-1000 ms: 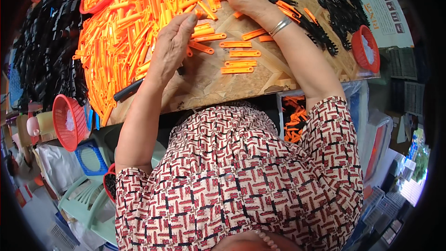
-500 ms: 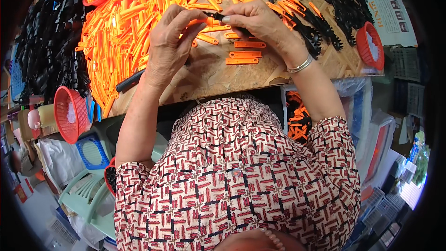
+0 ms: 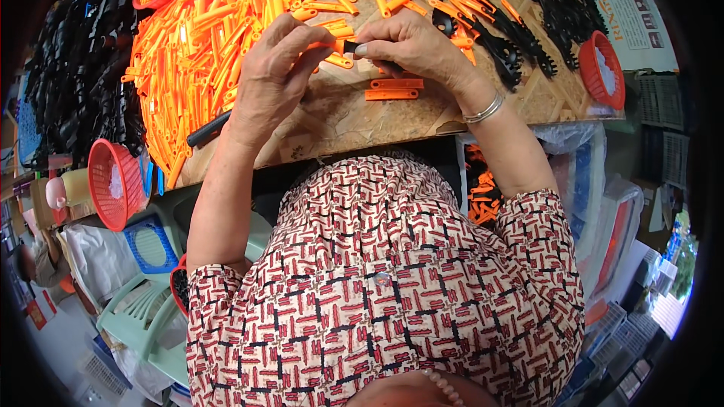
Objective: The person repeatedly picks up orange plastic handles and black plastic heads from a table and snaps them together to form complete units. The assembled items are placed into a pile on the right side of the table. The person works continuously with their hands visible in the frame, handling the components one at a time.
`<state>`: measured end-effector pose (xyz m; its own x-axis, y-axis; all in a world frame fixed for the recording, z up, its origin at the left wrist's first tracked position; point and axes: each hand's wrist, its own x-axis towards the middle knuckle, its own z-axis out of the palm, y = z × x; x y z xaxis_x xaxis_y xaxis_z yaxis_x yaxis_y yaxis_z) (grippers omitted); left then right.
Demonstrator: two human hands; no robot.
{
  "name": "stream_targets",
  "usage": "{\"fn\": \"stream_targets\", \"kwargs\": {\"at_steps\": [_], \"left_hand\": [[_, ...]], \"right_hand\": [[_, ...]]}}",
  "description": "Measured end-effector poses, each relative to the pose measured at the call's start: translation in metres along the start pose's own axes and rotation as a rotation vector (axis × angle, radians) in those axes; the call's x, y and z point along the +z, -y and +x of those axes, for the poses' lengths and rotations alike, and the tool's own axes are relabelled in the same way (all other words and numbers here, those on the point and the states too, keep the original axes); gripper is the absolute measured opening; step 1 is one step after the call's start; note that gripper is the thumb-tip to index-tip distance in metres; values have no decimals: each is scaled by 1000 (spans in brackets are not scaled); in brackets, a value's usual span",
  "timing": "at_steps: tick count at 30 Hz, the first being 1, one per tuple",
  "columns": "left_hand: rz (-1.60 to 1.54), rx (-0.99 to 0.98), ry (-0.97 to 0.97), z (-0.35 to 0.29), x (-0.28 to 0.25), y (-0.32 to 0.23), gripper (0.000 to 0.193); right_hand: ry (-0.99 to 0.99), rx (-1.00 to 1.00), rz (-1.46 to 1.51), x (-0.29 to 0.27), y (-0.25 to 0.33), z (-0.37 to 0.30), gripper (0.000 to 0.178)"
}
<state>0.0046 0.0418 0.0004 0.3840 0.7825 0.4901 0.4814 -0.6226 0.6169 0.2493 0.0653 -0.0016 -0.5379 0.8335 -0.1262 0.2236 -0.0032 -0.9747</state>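
Above the near part of the table, my two hands meet almost fingertip to fingertip. My left hand (image 3: 275, 68) is pinched around an orange plastic handle piece (image 3: 320, 44), mostly hidden by its fingers. Between thumb and forefinger, my right hand (image 3: 413, 47) grips a black plastic piece (image 3: 350, 47); its shape is largely covered by the hand. Just under my right hand, orange handle strips (image 3: 394, 94) lie flat side by side. A large heap of orange handle pieces (image 3: 200, 53) spreads beside and beyond my left hand.
Black toothed pieces (image 3: 539, 45) lie at the right, some with orange parts. Red baskets stand at the right edge (image 3: 615, 68) and left edge (image 3: 113, 196). A black pile (image 3: 83, 68) rises far left. A dark rod (image 3: 207, 132) lies by my left wrist. Below sits a green chair (image 3: 136, 316).
The fingertips have lowered slightly toward me. The black piece has turned and shows a blunt end by my right thumb. Fewer of the orange strips below my right hand are visible.
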Motion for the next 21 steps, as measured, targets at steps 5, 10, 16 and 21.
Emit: {"fn": "stream_targets", "kwargs": {"at_steps": [5, 10, 16, 21], "left_hand": [[-14, -28, 38, 0, -3, -1, 17], [28, 22, 44, -2, -1, -1, 16], [-30, -22, 54, -7, 0, -5, 15], [-66, -67, 66, -20, 11, 5, 15]], "right_hand": [[1, 2, 14, 1, 0, 0, 18], [47, -14, 2, 1, 1, -2, 17], [45, -234, -244, 2, 2, -8, 14], [-137, -735, -1093, 18, 9, -15, 14]]}}
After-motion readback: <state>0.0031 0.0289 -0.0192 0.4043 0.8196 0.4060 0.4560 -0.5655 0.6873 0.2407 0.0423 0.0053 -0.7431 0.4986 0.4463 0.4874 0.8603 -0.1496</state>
